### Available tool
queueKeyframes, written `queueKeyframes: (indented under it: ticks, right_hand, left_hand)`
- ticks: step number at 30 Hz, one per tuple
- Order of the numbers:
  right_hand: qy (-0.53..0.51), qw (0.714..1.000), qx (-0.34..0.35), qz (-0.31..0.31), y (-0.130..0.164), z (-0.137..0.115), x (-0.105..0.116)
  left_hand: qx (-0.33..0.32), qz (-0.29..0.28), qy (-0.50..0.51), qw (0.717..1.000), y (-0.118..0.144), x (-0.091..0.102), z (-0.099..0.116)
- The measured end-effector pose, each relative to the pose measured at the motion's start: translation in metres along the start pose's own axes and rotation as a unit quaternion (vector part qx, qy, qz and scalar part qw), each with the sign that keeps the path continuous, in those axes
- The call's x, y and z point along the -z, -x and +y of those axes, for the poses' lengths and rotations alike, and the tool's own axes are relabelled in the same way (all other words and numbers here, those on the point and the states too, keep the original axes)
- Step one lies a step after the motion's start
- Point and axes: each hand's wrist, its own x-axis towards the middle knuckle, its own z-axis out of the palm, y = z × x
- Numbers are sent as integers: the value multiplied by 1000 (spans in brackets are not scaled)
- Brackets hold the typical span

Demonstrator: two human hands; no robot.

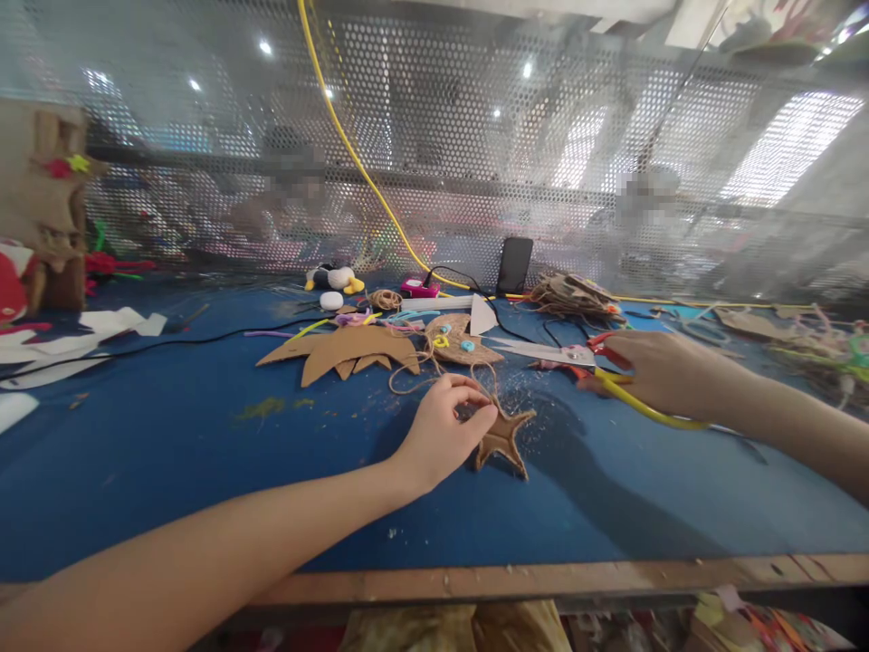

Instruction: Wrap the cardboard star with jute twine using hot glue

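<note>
My left hand (444,430) pinches the edge of a small brown star wrapped in twine (506,439), which lies on the blue table (204,471). A loose strand of twine (414,367) runs from the star back toward the cardboard pieces. My right hand (655,367) grips red-handled scissors (549,351), their blades shut and pointing left just above the table. A yellow cable (642,407) passes under that hand.
Cardboard cut-outs (346,349) and a burlap piece with beads (462,340) lie behind the star. A black phone (514,264) leans on the perforated screen (434,136). White paper scraps (61,349) lie at left, a craft pile (574,294) at right. The table's wooden front edge (543,575) runs close by.
</note>
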Motion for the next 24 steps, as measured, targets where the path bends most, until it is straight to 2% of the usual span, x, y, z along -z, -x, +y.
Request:
queueKeyframes:
  ticks: [3, 7, 10, 13, 18, 24]
  right_hand:
    - [-17, 998, -46, -27, 2, -5, 1]
    - [-53, 998, -43, 12, 5, -9, -2]
    - [-70, 995, -34, 56, 9, -8, -7]
    - [-36, 995, -52, 76, 17, -10, -10]
    - [12, 997, -64, 46, 34, -20, -5]
    - [11, 998, -42, 42, 41, -28, -1]
  left_hand:
    - [-27, -15, -31, 999, 3, -1, -1]
    - [-77, -31, -78, 994, 7, 0, -2]
    - [-64, -28, -84, 994, 6, 5, 0]
    - [-35, -33, -59, 997, 0, 15, 3]
    - [-48, 15, -98, 994, -10, 29, 7]
    - [-77, 59, -167, 981, -10, 31, 8]
